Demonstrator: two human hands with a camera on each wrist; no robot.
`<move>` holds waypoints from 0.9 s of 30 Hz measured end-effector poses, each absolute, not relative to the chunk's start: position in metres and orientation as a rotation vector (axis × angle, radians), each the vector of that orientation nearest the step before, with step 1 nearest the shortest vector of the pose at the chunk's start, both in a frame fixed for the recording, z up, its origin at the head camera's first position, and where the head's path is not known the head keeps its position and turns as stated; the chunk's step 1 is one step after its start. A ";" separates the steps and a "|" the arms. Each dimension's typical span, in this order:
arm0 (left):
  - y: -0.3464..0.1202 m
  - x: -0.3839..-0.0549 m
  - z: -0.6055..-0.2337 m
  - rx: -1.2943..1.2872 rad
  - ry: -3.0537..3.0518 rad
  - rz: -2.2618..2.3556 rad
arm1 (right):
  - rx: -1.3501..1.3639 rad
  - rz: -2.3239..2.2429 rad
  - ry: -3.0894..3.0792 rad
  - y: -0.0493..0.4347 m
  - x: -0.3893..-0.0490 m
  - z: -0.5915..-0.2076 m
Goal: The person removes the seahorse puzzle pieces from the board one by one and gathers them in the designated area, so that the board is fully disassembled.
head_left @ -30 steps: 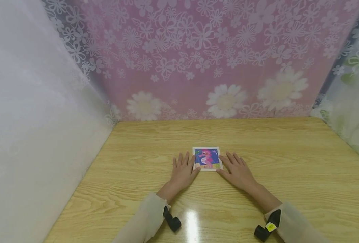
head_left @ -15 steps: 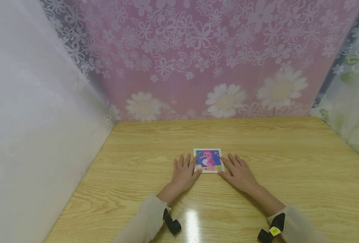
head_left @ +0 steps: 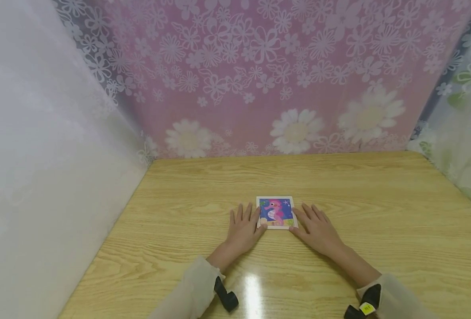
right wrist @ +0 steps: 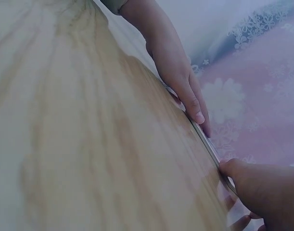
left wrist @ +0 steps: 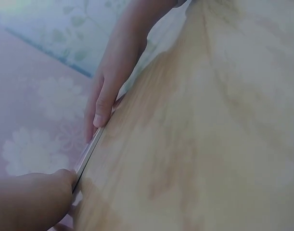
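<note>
A small square picture board with a white frame lies on the wooden table, showing a pink seahorse on blue. On its left side is my left hand, palm down with fingers spread, its thumb and forefinger at the frame. My right hand mirrors it on the right, thumb at the near right corner and forefinger along the side. Both wrist views show the thin edge of the board low on the tabletop; in the left wrist view the left hand is at the near end, with the right hand beyond.
The wood-grain table stretches around the board on all sides. A pink flowered curtain hangs at its back edge, with a white wall or sheet on the left and a pale floral sheet on the right.
The board and both hands have shifted slightly to the right and nearer to me. Both hands have stayed at its sides throughout.
</note>
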State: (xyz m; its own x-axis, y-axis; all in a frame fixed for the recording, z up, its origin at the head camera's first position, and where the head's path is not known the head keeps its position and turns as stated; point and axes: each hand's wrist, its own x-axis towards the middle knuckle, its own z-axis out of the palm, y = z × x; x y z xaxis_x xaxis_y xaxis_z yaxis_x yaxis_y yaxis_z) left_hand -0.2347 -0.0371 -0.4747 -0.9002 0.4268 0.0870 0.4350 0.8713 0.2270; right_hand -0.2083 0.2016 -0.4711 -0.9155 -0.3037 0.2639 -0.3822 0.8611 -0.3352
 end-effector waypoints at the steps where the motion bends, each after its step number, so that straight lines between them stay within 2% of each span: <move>1: -0.037 -0.234 -0.475 -0.694 -3.007 -0.385 | 0.526 0.573 -2.835 0.202 -0.208 -0.471; 27: -0.029 -0.220 -0.474 -0.704 -2.994 -0.347 | 0.522 0.579 -2.854 0.208 -0.192 -0.468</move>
